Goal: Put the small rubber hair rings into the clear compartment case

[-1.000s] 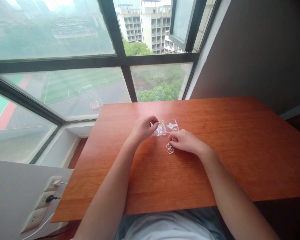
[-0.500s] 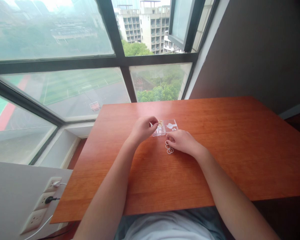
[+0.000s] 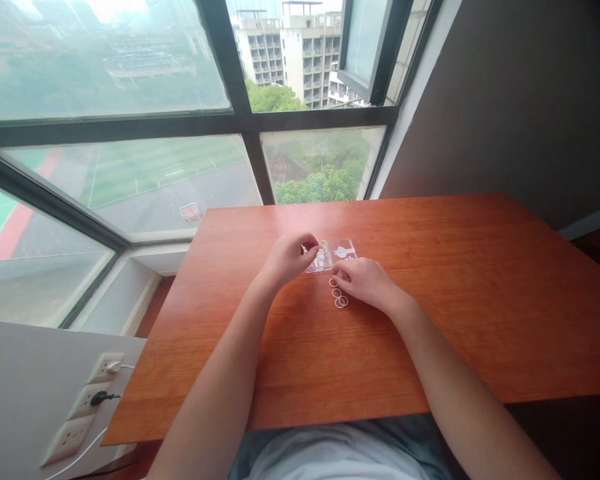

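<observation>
A small clear plastic box lies open on the wooden table, its lid with a white pattern folded out to the right. Inside are several small yellowish rings. My left hand is at the box's left side, thumb and fingers pinched together by the yellowish rings; what they grip, if anything, is hidden. Nearer to me lie several white rings, some overlapping. My right hand is just beside the farthest white ring, fingertips closed together; whether something is between them cannot be made out.
The reddish-brown table extends far to the right. Dark-framed windows stand behind it, with one pane ajar. At the lower left, wall sockets hold plugs and cables.
The farthest white ring has shifted slightly away from the other white rings. My right hand has lifted slightly; my left hand has stayed at the box.
</observation>
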The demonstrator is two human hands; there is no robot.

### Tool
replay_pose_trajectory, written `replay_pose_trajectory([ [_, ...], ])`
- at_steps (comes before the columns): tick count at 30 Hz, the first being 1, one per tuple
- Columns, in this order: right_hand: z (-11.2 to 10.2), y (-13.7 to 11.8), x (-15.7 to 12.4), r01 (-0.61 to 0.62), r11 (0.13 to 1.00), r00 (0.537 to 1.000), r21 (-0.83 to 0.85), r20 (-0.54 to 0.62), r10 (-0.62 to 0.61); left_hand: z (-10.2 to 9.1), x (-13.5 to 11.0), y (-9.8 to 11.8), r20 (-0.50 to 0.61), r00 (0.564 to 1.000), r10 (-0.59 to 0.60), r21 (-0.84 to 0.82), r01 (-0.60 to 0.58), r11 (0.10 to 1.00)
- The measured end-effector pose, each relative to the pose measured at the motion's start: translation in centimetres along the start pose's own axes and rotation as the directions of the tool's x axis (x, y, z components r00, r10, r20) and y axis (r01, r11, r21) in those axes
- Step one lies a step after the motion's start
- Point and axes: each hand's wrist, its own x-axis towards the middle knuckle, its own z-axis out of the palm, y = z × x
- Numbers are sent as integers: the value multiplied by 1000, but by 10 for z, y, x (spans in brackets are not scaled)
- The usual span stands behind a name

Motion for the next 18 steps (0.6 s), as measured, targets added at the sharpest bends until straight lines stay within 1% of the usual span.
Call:
replay_pose_trajectory([
  [4,-1,1,0,-3,999,1000,-37,8,4,0,0,0,1,1000,5,-2,-5,1000],
  [11,2,-4,0,5,993,998,-116,63,3,0,0,0,1,1000,-3,-5,3,1000],
  [15,3,-6,0,7,993,998,-118,68,1,1,0,-1,2,1000,8,5,-8,1000],
  [18,2,-5,1,4,996,999,-86,37,-1,1,1,-2,0,1000,16,14,-16,1000],
])
